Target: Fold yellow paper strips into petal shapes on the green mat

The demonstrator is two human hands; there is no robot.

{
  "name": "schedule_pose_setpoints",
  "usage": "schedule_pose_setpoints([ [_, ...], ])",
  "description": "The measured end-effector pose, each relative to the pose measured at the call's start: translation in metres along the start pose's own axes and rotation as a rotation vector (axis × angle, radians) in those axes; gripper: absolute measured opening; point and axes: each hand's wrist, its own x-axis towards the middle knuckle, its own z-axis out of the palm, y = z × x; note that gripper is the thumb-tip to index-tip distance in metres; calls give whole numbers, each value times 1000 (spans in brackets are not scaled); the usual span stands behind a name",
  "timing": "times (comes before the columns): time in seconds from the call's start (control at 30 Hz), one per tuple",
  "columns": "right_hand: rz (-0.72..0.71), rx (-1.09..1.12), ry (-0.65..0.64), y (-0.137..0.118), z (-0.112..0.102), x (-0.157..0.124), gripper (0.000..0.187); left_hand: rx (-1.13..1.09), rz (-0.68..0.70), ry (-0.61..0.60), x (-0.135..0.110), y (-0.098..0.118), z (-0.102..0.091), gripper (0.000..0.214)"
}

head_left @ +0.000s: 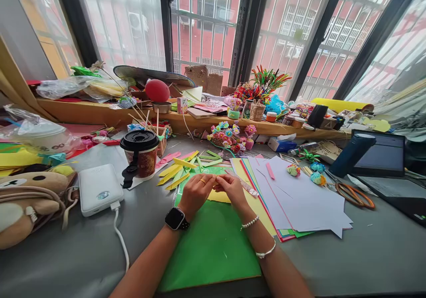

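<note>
Fingertips of both my hands meet in a pinch above the far part of a green mat (209, 245). My left hand (195, 192), with a ring and a watch at the wrist, is closed, fingers drawn together. Close against it, my right hand (232, 190) is pinched too, thumb towards the left fingers. Whatever lies between them is too small or hidden to name. Yellow paper (219, 196) shows just below the hands. Folded yellow strips (171, 171) and green ones lie beyond my left hand. A patterned strip (246, 185) lies to the right of my right hand.
Left stand a lidded paper cup (146, 160) and a white power bank (100, 187) with its cable. White sheets (309, 200) over coloured paper lie right, near orange-handled scissors (357, 196), a dark tumbler (353, 156) and a laptop (382, 156). Craft flowers (229, 136) stand behind.
</note>
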Motion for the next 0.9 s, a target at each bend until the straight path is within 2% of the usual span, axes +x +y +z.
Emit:
schedule_pose_setpoints([
  [0.17, -3, 13, -6, -2, 0, -1, 27, 1, -16, -20, -2, -2, 2, 15],
  [0.4, -54, -37, 6, -1, 1, -2, 31, 8, -12, 19, -1, -1, 2, 13],
  [0.53, -81, -66, 40, 1, 2, -1, 28, -39, -38, -23, -2, 1, 3, 16],
  [0.63, -126, -128, 36, 1, 0, 0, 25, -253, -241, -102, -1, -1, 3, 17],
  [0.8, -212, -302, -12, -2, -5, 1, 25, -926, -783, -324, 5, -11, 1, 25],
  [0.9, -201, -280, -35, -4, -6, 1, 24, -1133, -1015, -463, 6, -17, 0, 26],
])
